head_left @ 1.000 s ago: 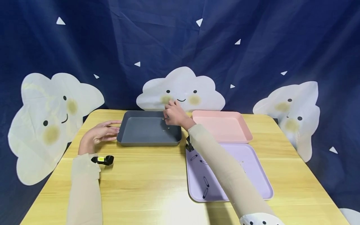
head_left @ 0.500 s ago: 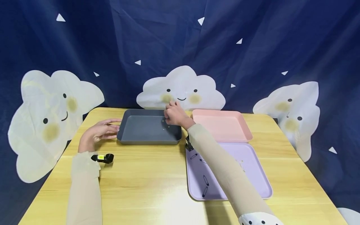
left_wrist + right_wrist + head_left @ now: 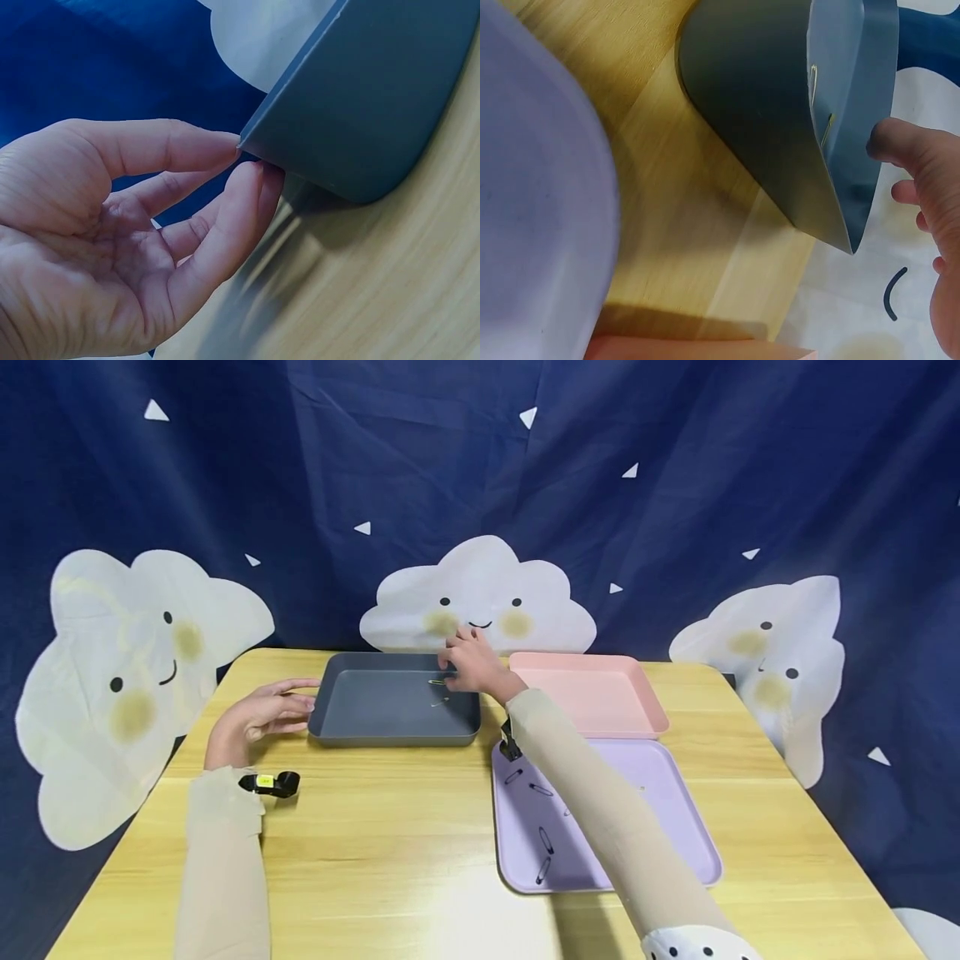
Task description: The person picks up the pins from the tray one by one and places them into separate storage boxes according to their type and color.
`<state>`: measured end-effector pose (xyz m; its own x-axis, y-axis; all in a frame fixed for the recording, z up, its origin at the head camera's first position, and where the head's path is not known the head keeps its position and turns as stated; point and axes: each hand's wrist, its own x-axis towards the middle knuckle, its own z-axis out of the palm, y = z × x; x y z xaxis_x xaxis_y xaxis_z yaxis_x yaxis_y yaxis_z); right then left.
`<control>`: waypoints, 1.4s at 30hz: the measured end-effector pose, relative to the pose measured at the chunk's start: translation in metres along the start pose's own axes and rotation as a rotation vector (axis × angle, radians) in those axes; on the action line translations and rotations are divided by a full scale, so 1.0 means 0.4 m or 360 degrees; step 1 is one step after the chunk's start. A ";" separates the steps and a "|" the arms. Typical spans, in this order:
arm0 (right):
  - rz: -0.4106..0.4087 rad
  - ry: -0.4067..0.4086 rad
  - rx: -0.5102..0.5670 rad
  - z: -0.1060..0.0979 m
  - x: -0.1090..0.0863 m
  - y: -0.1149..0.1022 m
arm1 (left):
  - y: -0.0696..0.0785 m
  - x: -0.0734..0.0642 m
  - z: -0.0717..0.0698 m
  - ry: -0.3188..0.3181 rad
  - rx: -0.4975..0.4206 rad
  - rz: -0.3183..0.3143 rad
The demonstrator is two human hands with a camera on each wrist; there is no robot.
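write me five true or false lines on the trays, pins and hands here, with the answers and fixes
1. The left hand is at the left end of the grey tray. True.
2. The dark safety pins lie in the pink tray. False: the dark safety pins lie in the purple tray.
3. Gold-coloured pins lie inside the grey tray. True.
4. The right hand is over the purple tray. False: the right hand is at the far right part of the grey tray; only the forearm crosses above the purple one.
5. The pink tray is to the right of the grey tray. True.
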<state>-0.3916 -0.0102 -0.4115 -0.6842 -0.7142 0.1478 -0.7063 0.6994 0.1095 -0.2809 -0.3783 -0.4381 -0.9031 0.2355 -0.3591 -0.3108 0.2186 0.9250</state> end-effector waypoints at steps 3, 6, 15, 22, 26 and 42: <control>-0.0011 0.0004 0.0025 -0.007 -0.007 0.006 | 0.003 -0.001 0.001 0.0000 0.0001 -0.0005; -0.0029 0.0012 0.0051 -0.022 -0.014 0.012 | 0.007 -0.002 0.002 -0.0008 0.0008 0.0001; -0.0182 0.0091 0.0108 -0.079 -0.061 0.037 | 0.011 0.006 -0.004 -0.0007 0.0022 -0.0021; -0.0308 0.0183 0.0163 -0.143 -0.147 0.058 | 0.008 0.004 -0.001 -0.0027 -0.0008 -0.0017; -0.0339 0.0229 0.0178 -0.171 -0.216 0.077 | 0.006 -0.002 0.001 -0.0056 0.0001 0.0007; -0.0398 0.0182 0.0089 -0.131 -0.551 0.161 | -0.002 0.006 -0.004 -0.0115 -0.0048 0.0010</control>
<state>-0.2768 0.1940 -0.3856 -0.4647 -0.8542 0.2331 -0.8618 0.4968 0.1025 -0.2834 -0.3795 -0.4394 -0.8817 0.3046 -0.3602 -0.3149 0.1883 0.9303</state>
